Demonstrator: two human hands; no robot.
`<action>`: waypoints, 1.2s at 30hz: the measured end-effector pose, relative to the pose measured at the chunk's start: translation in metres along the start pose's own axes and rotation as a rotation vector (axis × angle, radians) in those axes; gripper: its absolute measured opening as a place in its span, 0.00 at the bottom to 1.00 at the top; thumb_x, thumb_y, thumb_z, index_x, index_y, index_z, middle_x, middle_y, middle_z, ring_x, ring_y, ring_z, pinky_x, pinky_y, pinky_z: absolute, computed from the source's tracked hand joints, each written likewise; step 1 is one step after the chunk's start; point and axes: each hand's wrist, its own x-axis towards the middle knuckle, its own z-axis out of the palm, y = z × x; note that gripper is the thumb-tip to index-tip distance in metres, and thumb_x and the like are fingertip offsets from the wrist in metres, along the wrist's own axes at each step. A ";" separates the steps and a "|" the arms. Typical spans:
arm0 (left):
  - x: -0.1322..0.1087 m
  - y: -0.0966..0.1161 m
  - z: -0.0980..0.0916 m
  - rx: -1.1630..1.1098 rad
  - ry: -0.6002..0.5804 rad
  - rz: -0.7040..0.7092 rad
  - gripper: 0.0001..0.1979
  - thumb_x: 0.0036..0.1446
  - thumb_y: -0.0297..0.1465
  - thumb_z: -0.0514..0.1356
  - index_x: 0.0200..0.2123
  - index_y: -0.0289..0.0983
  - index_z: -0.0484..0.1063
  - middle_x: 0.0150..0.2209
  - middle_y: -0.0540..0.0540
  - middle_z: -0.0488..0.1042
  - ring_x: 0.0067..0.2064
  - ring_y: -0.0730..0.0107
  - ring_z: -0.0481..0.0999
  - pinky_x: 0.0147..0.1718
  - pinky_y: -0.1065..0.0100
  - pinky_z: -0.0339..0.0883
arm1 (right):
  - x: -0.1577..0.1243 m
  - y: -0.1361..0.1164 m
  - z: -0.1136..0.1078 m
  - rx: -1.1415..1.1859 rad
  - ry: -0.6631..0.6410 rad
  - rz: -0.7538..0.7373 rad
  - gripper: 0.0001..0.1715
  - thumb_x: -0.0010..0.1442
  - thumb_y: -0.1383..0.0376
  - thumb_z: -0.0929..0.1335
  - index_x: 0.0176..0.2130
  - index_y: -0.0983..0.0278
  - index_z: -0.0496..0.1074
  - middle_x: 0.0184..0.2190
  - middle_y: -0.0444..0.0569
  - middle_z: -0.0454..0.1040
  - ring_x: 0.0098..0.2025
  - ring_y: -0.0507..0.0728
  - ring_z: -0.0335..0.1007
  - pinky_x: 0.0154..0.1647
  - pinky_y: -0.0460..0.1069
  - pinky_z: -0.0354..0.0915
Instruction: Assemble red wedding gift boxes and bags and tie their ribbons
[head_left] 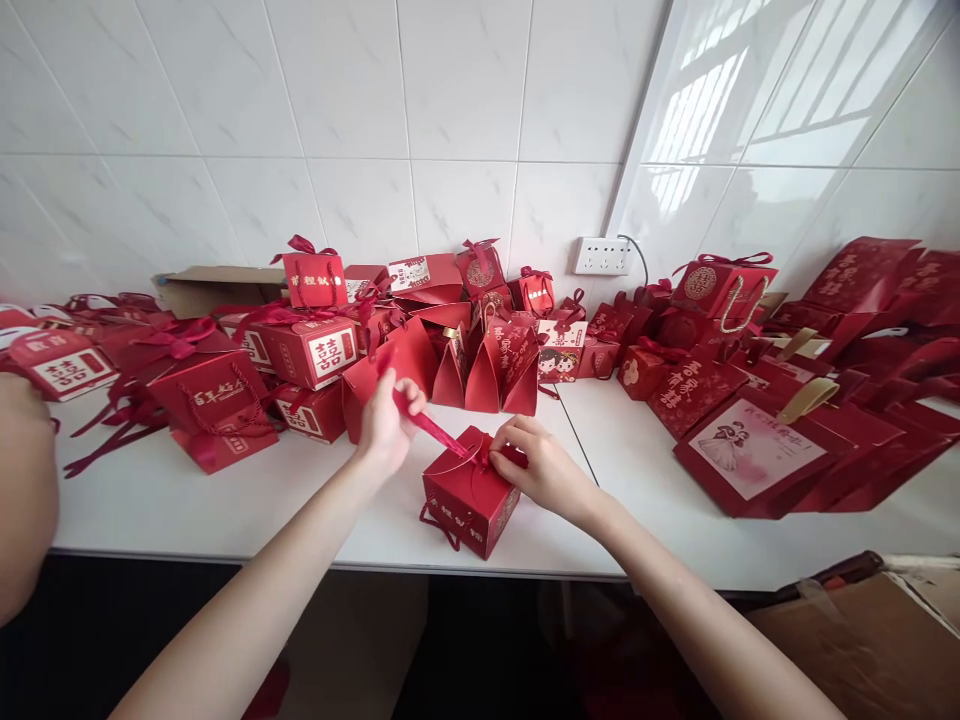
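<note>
The left hand (388, 425) is pinching a red ribbon (431, 428) and drawing it up and away from the small red gift box (471, 497), which sits just below both hands at the white table's (225, 500) near edge. The right hand (541, 466) is pressing its fingertips on the box top, seemingly gripping the other ribbon end. Tying the bow looks underway; next, crossing the ends calls for keeping tension.
</note>
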 end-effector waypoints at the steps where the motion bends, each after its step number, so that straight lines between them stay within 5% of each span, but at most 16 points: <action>1: 0.001 0.006 -0.002 -0.030 0.019 0.000 0.24 0.66 0.37 0.41 0.18 0.38 0.55 0.14 0.56 0.51 0.17 0.77 0.55 0.23 0.75 0.61 | 0.000 0.001 -0.001 -0.008 0.009 -0.008 0.07 0.60 0.71 0.64 0.31 0.62 0.68 0.34 0.49 0.70 0.38 0.56 0.69 0.43 0.51 0.67; 6: -0.002 0.029 -0.012 -0.056 -0.004 -0.063 0.25 0.67 0.36 0.41 0.19 0.36 0.61 0.17 0.53 0.59 0.18 0.77 0.56 0.20 0.75 0.57 | -0.002 0.001 -0.019 0.025 0.084 0.020 0.05 0.60 0.69 0.62 0.34 0.62 0.67 0.31 0.47 0.73 0.34 0.55 0.70 0.37 0.49 0.66; 11: -0.001 0.037 -0.022 0.010 -0.050 -0.036 0.24 0.65 0.38 0.46 0.19 0.35 0.64 0.18 0.51 0.63 0.18 0.78 0.58 0.20 0.75 0.57 | -0.007 -0.008 -0.056 -0.004 -0.051 0.181 0.09 0.57 0.66 0.66 0.40 0.61 0.70 0.26 0.43 0.73 0.26 0.53 0.68 0.28 0.47 0.63; 15: 0.004 0.038 -0.028 0.099 -0.071 0.035 0.20 0.62 0.40 0.53 0.20 0.36 0.66 0.22 0.49 0.67 0.21 0.74 0.65 0.22 0.72 0.61 | -0.018 -0.021 -0.080 -0.048 -0.061 0.163 0.06 0.57 0.66 0.66 0.33 0.61 0.74 0.28 0.45 0.75 0.28 0.54 0.69 0.28 0.48 0.63; 22: 0.016 0.030 -0.041 0.535 -0.145 -0.045 0.22 0.54 0.47 0.59 0.24 0.34 0.73 0.23 0.45 0.74 0.21 0.68 0.71 0.23 0.68 0.65 | -0.059 -0.042 -0.079 -0.173 0.035 0.057 0.06 0.61 0.64 0.66 0.36 0.57 0.74 0.32 0.47 0.75 0.31 0.56 0.70 0.31 0.49 0.65; 26: 0.020 0.023 -0.050 0.681 -0.142 -0.069 0.23 0.52 0.43 0.64 0.12 0.35 0.68 0.12 0.46 0.68 0.14 0.70 0.66 0.18 0.71 0.58 | -0.081 -0.043 -0.078 -0.228 0.127 0.230 0.09 0.59 0.56 0.67 0.31 0.58 0.73 0.25 0.46 0.72 0.23 0.54 0.65 0.23 0.48 0.61; 31: 0.018 0.018 -0.049 0.680 -0.153 -0.053 0.18 0.47 0.39 0.68 0.14 0.36 0.69 0.13 0.49 0.68 0.16 0.71 0.68 0.18 0.72 0.59 | -0.095 -0.043 -0.088 0.012 0.046 0.516 0.29 0.58 0.44 0.65 0.19 0.61 0.61 0.15 0.42 0.57 0.18 0.51 0.51 0.17 0.46 0.51; 36: 0.013 0.019 -0.035 0.514 -0.131 -0.044 0.17 0.43 0.40 0.69 0.19 0.35 0.69 0.17 0.49 0.71 0.20 0.71 0.71 0.21 0.71 0.64 | -0.103 -0.038 -0.083 0.525 0.068 0.529 0.30 0.58 0.43 0.66 0.20 0.63 0.64 0.19 0.45 0.63 0.22 0.52 0.58 0.22 0.47 0.60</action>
